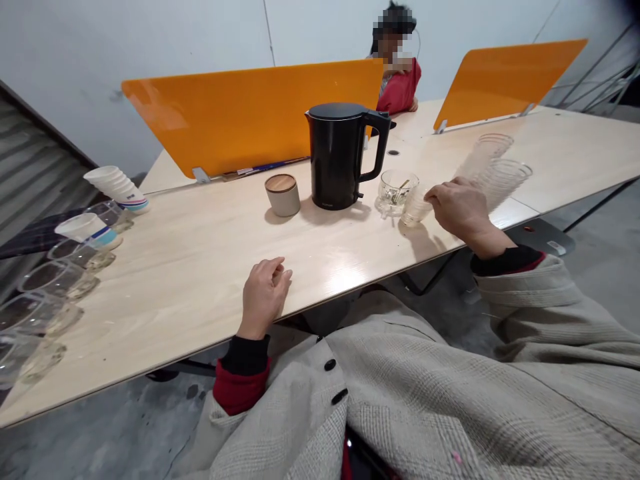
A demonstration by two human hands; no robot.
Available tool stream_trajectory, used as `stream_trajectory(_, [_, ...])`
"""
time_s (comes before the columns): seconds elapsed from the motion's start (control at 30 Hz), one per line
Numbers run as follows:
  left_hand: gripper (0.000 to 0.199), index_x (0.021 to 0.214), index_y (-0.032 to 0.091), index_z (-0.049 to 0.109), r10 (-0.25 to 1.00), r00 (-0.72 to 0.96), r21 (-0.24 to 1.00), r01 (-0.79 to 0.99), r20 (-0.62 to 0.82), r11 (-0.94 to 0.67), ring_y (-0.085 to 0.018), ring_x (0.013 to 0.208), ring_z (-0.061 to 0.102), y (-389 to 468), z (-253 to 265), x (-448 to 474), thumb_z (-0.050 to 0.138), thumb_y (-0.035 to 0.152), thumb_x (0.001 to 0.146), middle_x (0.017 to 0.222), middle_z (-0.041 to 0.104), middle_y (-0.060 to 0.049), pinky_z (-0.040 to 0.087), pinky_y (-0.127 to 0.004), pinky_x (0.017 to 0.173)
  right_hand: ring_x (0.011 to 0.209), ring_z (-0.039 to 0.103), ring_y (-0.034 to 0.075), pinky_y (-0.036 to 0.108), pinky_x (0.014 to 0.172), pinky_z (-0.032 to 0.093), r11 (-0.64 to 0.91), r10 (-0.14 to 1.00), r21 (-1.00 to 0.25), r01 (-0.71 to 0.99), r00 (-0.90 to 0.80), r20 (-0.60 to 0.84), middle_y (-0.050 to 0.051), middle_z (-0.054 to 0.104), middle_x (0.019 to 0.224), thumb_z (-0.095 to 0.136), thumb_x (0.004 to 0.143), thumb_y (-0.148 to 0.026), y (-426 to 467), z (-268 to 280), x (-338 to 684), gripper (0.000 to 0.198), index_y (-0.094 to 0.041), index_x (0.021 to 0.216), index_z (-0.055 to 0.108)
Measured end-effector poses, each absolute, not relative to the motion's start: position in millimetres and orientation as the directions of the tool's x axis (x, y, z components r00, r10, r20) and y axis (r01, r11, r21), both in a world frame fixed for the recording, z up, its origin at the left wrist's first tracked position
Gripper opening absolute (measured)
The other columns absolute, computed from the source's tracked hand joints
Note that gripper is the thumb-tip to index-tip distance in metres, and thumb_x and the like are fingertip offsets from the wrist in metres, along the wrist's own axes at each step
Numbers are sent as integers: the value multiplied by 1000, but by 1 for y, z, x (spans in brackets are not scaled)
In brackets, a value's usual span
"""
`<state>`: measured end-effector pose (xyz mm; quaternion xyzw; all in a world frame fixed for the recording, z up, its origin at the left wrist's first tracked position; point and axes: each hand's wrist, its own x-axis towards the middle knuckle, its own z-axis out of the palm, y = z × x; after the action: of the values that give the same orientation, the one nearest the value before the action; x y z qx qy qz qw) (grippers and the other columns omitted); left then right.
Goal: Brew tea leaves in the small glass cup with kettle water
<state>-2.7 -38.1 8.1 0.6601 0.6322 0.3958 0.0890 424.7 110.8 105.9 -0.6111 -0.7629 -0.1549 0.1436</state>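
Nearest the viewpoint: my grey checked coat (400, 400), its dark buttons facing up. My left hand (264, 293) lies at the near edge of the pale wooden table (190, 267), fingers loosely curled, a narrow gap at the thumb. My right hand (460, 208) is over the table farther right, its fingertips drawn together at a small clear cup (416, 207); I cannot tell whether they grip this cup or merely meet it. Just beside the cup, to its left, sits a wide clear glass (397, 190) containing dark bits and a slim yellowish strip. Beyond my right hand are stacked clear plastic cups (505, 179), partly hidden by it.

Farther out: a black kettle (334, 160), upright, lid down, handle to the right; near it on the left, a grey canister (283, 200) with a wooden lid. At the table's far left, a row of clear glasses (60, 283) runs beside paper cups (115, 187), some of them nested. Background: two orange dividers (240, 120), and between them a person in a red sleeve (400, 90), before a pale wall (200, 33).
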Motion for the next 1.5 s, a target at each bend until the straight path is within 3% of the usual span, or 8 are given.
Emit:
stream_trajectory(0.17, [29,117,21,77,906,-103,615,765,411,-192,-29,99,70,-38,7,-4,64,35,96,100,76,-7,58,-45,92,94,53,29,43,87,34,166,890,92,982,-189,415,23,80,102,54,101,-21,107,111,419,29,-14,104,82])
stream_trajectory(0.37, [28,119,20,77,902,-110,627,753,418,-199,-28,97,70,-38,4,-3,66,33,96,101,76,-8,59,-45,91,99,56,31,45,90,37,147,712,97,984,-173,680,20,77,95,55,100,-21,103,117,434,24,-16,91,76])
stream_trajectory(0.53, [26,117,20,77,902,-127,664,720,414,-203,-26,95,71,-38,3,-2,67,32,96,102,77,-8,60,-43,90,99,64,31,46,93,47,462,457,80,883,-315,832,14,79,92,57,107,-36,77,130,405,29,-20,92,75])
stream_trajectory(0.7, [25,115,19,78,904,-178,733,654,389,-187,-25,97,73,-40,3,-1,67,29,95,102,77,-8,60,-40,91,94,64,27,41,86,50,783,499,-57,620,-570,652,9,79,93,58,106,-27,70,115,315,23,-23,91,75])
stream_trajectory(1.03, [25,119,20,78,906,-193,770,609,376,-190,-24,100,74,-45,5,2,69,28,96,107,78,-8,62,-39,93,89,53,28,41,83,38,883,449,-33,468,-822,350,13,75,91,48,103,-6,93,83,202,36,-21,101,80])
stream_trajectory(1.23, [25,119,19,77,910,-171,772,600,379,-209,-24,101,74,-48,7,2,69,27,97,107,77,-9,62,-40,96,95,59,30,43,87,45,893,437,-52,447,-834,336,14,76,93,54,102,-10,95,76,200,29,-20,99,81])
stream_trajectory(1.37, [24,120,19,77,907,-173,774,596,383,-213,-24,103,73,-48,7,2,69,27,98,108,77,-9,62,-39,96,117,63,36,51,101,52,905,421,-149,398,-795,436,15,80,121,61,100,-15,91,76,211,31,-22,122,81])
stream_trajectory(1.5, [24,120,20,77,905,-171,773,595,389,-220,-24,103,73,-49,5,3,70,26,98,107,77,-8,63,-40,96,128,64,36,57,112,51,852,514,-252,459,-641,570,14,75,141,57,105,-27,100,84,225,38,-23,140,74])
